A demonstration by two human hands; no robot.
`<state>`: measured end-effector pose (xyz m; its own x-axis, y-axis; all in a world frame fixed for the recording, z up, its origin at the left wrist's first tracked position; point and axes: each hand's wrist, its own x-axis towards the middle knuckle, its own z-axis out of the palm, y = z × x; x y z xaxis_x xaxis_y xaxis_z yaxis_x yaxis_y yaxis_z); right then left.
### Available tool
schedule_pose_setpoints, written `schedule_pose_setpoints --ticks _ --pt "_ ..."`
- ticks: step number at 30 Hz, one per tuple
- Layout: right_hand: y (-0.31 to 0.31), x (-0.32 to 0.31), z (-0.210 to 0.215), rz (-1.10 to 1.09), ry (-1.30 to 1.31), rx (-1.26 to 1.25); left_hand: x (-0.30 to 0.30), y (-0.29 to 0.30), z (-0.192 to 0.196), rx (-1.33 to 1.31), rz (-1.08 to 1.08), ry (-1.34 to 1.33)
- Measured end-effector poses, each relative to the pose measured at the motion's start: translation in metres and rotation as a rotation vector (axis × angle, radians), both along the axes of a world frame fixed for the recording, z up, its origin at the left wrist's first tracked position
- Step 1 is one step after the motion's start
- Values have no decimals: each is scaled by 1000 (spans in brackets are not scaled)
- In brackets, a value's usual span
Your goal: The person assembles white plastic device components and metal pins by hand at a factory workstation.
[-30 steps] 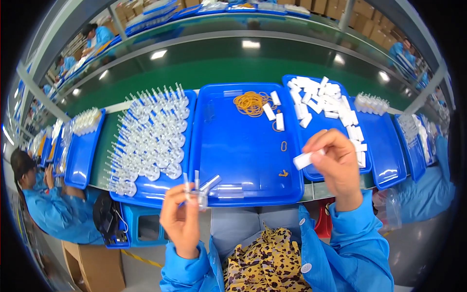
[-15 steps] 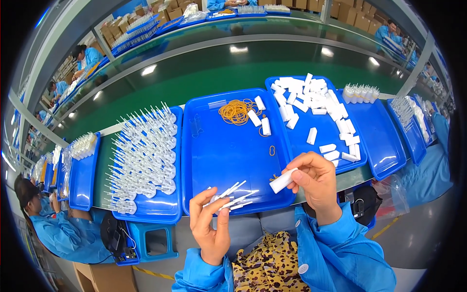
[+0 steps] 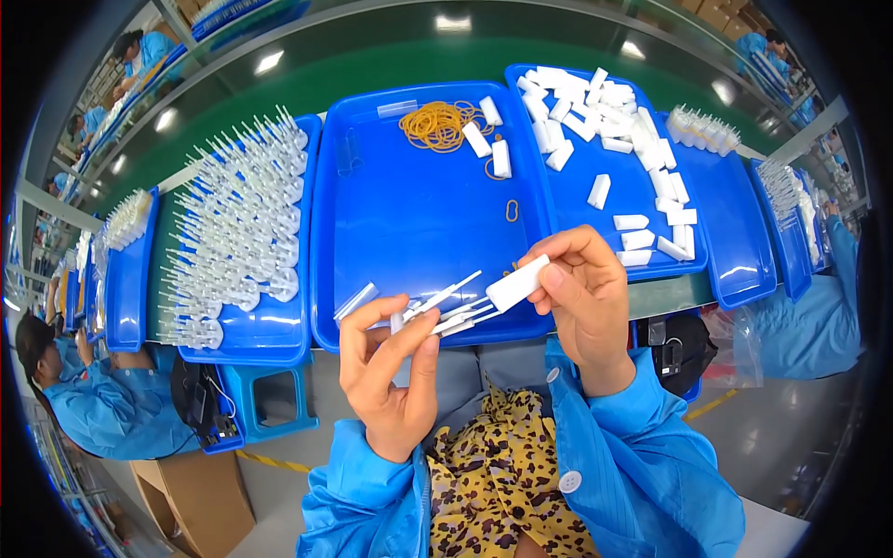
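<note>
Pinching white block [image 3: 518,283], right hand [image 3: 588,296] should hold it steady, square to the rod cluster [image 3: 456,322] the left hand [image 3: 391,381] pinches.

The white block [image 3: 517,284] looks matt and smooth, the blue tray [image 3: 419,214] glossy plastic (the carton [image 3: 212,498] dull cardboard).

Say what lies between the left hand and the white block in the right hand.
Thin white stems, held in the left hand, span that stretch in the head view; whether they touch the white block is unclear.
</note>
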<state>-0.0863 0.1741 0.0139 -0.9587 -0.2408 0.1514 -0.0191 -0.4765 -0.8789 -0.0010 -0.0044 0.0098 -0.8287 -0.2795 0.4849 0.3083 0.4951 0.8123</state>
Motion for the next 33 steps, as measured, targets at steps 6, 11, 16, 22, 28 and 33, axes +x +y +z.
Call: schedule_pose_setpoints --ticks 6,11,16,22,28,33 --pt "-2 7 -6 12 28 18 4 -4 -5 -94 44 55" --pt "-2 9 -6 14 79 72 4 -6 -5 -157 52 40" --pt "-9 13 -7 14 162 139 4 -1 -5 -165 68 12" --pt "-15 10 -17 -186 330 301 2 1 -1 -218 -77 -25" --pt "-15 13 -13 -361 720 676 0 9 -9 -20 -96 -42" --pt "-14 14 -12 -307 669 637 -8 7 -9 -178 -115 -33"
